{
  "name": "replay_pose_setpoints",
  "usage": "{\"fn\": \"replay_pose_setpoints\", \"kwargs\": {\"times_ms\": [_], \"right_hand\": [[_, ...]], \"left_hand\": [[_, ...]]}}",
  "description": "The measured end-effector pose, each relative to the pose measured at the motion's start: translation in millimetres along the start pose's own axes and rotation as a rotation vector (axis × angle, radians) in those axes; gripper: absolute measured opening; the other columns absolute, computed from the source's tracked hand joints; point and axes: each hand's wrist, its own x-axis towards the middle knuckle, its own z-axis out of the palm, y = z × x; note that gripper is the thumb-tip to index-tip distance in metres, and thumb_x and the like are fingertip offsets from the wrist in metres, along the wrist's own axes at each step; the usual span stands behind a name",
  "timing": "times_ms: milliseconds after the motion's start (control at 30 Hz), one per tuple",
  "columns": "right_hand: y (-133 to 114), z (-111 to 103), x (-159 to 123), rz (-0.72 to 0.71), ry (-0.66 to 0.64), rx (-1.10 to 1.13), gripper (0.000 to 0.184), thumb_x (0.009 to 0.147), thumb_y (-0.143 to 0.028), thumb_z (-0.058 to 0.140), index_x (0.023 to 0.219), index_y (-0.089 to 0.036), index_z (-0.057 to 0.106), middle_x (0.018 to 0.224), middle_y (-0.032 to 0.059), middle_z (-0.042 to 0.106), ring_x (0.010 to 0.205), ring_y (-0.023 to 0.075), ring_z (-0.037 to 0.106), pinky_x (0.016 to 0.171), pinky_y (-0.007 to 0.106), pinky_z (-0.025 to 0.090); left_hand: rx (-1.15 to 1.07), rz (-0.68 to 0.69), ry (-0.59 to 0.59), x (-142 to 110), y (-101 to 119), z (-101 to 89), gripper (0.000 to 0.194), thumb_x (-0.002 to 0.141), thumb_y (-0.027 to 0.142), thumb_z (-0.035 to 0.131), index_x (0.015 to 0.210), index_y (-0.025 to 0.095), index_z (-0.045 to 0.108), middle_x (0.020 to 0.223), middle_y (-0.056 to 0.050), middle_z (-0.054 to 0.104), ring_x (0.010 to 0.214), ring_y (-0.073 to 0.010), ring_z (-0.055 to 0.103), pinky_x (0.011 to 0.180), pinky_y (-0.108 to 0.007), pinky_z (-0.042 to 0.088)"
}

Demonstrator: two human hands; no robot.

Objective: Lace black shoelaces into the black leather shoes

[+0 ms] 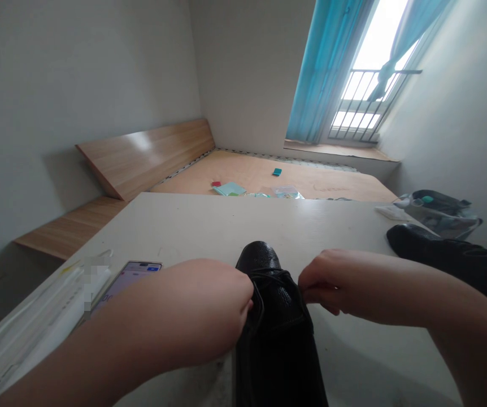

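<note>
A black leather lace-up shoe (283,308) lies on the white table, its toe pointing away from me. Thin black laces (271,276) cross over its upper. At the shoe's left side, my left hand (220,299) is closed with its fingers curled under, touching the upper by a dark loop or edge; its fingertips are mostly hidden. My right hand (322,282) is closed in a pinch against the shoe's right edge, and what it pinches is too dark to make out. The mate, another black shoe (447,251), lies at the table's right side.
A lit phone (142,270) and a clear plastic packet (35,316) lie left on the white table (209,220). Beyond it is a bed (332,180) with small items and a wooden headboard (154,152). A grey bag (447,212) stands at the right.
</note>
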Motion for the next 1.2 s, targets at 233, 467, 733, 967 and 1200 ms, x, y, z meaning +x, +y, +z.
{"fn": "replay_pose_setpoints", "kwargs": {"times_ms": [233, 467, 733, 967, 1200], "right_hand": [[-5.1, 2.7, -5.5, 0.050, 0.031, 0.056, 0.015, 0.083, -0.013, 0.047, 0.083, -0.022, 0.058, 0.070, -0.0022, 0.067, 0.067, 0.0156, 0.061, 0.056, 0.025, 0.039], [-3.2, 1.4, -5.6, -0.052, 0.051, 0.110, 0.012, 0.088, -0.017, 0.048, 0.098, -0.024, 0.049, 0.076, -0.0021, 0.064, 0.070, 0.0162, 0.060, 0.060, 0.025, 0.041], [10.9, -6.9, 1.1, -0.148, -0.163, 0.244, 0.023, 0.084, -0.008, 0.049, 0.101, -0.022, 0.050, 0.082, -0.0017, 0.062, 0.075, 0.0151, 0.058, 0.070, 0.026, 0.045], [19.1, -8.2, 10.4, -0.198, -0.250, 0.438, 0.021, 0.087, -0.007, 0.047, 0.105, -0.018, 0.051, 0.092, 0.0043, 0.071, 0.090, 0.0179, 0.066, 0.081, 0.030, 0.048], [14.8, -8.0, 9.6, -0.143, -0.210, 0.386, 0.024, 0.084, -0.005, 0.049, 0.102, -0.020, 0.055, 0.093, 0.0012, 0.072, 0.090, 0.0165, 0.068, 0.079, 0.026, 0.049]], "left_hand": [[-0.085, 0.004, 0.016, -6.3, 10.3, -4.4, 0.024, 0.081, 0.027, 0.043, 0.073, 0.027, 0.066, 0.071, 0.001, 0.070, 0.058, -0.0191, 0.060, 0.050, -0.029, 0.035], [-0.104, 0.100, 0.100, -1.1, 6.6, -1.9, 0.024, 0.083, 0.022, 0.043, 0.074, 0.024, 0.064, 0.072, 0.003, 0.069, 0.060, -0.0152, 0.059, 0.052, -0.025, 0.034], [-0.028, -0.011, 0.126, 3.0, -4.1, 1.4, 0.019, 0.080, 0.030, 0.052, 0.067, 0.022, 0.063, 0.065, -0.002, 0.063, 0.056, -0.0163, 0.056, 0.052, -0.027, 0.034], [0.013, 0.051, 0.161, 2.9, -14.0, 2.4, 0.018, 0.073, 0.021, 0.048, 0.056, 0.022, 0.053, 0.052, 0.002, 0.055, 0.044, -0.0127, 0.043, 0.044, -0.028, 0.023], [-0.005, 0.034, 0.204, 8.6, -11.1, 1.8, 0.019, 0.075, 0.028, 0.051, 0.057, 0.022, 0.055, 0.054, 0.002, 0.056, 0.047, -0.0137, 0.046, 0.045, -0.028, 0.027]]}}
